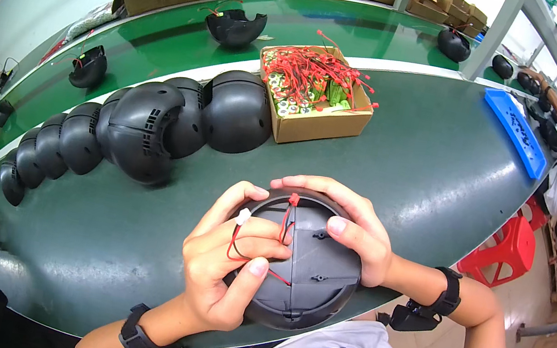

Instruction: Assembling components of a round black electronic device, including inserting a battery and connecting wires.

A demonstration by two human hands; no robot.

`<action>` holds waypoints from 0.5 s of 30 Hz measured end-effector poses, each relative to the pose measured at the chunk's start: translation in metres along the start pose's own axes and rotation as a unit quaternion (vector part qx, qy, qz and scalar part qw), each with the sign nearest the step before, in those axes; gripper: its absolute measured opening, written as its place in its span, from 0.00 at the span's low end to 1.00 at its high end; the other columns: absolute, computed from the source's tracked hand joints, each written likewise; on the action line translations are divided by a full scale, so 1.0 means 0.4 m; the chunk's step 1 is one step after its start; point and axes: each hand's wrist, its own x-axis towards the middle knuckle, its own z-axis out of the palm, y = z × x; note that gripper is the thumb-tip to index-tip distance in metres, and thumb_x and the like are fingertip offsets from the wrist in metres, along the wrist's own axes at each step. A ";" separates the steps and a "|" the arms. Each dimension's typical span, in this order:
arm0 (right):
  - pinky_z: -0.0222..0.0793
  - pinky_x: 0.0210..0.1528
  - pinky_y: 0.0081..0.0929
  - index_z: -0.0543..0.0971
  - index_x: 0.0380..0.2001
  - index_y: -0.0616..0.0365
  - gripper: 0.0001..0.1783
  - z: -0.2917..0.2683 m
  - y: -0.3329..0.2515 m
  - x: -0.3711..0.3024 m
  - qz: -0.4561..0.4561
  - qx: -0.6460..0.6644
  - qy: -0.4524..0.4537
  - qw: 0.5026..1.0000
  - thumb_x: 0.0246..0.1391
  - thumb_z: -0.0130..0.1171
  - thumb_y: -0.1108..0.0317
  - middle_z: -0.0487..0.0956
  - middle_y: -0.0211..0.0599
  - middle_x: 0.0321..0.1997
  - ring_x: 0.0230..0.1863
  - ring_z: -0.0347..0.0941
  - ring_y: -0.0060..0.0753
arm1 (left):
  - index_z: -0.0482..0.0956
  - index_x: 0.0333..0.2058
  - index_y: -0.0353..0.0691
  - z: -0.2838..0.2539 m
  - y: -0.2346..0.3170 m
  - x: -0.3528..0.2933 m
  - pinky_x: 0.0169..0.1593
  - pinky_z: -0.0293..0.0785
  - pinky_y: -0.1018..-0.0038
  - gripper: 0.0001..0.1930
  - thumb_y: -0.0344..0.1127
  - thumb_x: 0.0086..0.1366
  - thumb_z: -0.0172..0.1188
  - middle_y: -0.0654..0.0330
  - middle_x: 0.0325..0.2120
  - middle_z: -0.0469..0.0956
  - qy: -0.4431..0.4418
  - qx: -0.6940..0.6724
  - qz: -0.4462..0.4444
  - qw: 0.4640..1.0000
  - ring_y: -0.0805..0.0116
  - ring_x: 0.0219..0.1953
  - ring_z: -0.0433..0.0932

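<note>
Both my hands hold a black round plastic shell (pixel 304 302) just above the near edge of the green table. My left hand (pixel 221 265) grips its left side, the middle fingers reaching across the inner face among thin red and black wires. A white connector (pixel 243 217) stands up over those fingers. Near the far rim is a red connector (pixel 294 200), its wires running down into the shell. My right hand (pixel 364 237) wraps the far right rim, thumb pressed on the top. Small clips or posts show on the shell's face.
A row of black domed shells (pixel 145 128) curves along the table's left. Beside it stands a cardboard box (pixel 324 127) of wired battery packs. A blue tray (pixel 516 134) of small dark parts lies at right, near a red stool (pixel 507 252). Behind, a green conveyor belt (pixel 163 27) carries shells. Co-workers sit at both sides.
</note>
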 end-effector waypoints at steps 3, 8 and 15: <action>0.55 0.67 0.37 0.64 0.59 0.71 0.44 -0.003 0.012 0.006 -0.009 0.002 -0.008 1.000 0.53 0.47 0.40 0.65 0.54 0.64 0.64 0.63 0.43 | 0.83 0.28 0.32 -0.005 -0.001 -0.003 0.57 0.62 0.52 0.15 0.36 0.58 0.49 0.53 0.30 0.81 -0.003 -0.001 -0.001 1.000 0.46 0.50 0.70; 0.50 0.68 0.38 0.66 0.52 0.64 0.28 -0.040 0.037 0.036 -0.001 0.177 -0.085 0.981 0.60 0.48 0.50 0.66 0.49 0.62 0.65 0.60 0.38 | 0.83 0.29 0.32 -0.002 -0.003 -0.010 0.59 0.60 0.51 0.15 0.36 0.58 0.50 0.52 0.31 0.81 -0.016 -0.022 -0.004 1.000 0.47 0.50 0.70; 0.49 0.68 0.36 0.65 0.58 0.66 0.30 -0.024 0.019 0.064 -0.042 0.124 -0.112 0.985 0.64 0.41 0.50 0.65 0.48 0.64 0.66 0.59 0.39 | 0.82 0.27 0.32 0.005 0.001 -0.001 0.52 0.66 0.48 0.10 0.30 0.55 0.52 0.51 0.26 0.80 0.040 0.015 0.041 0.998 0.52 0.32 0.77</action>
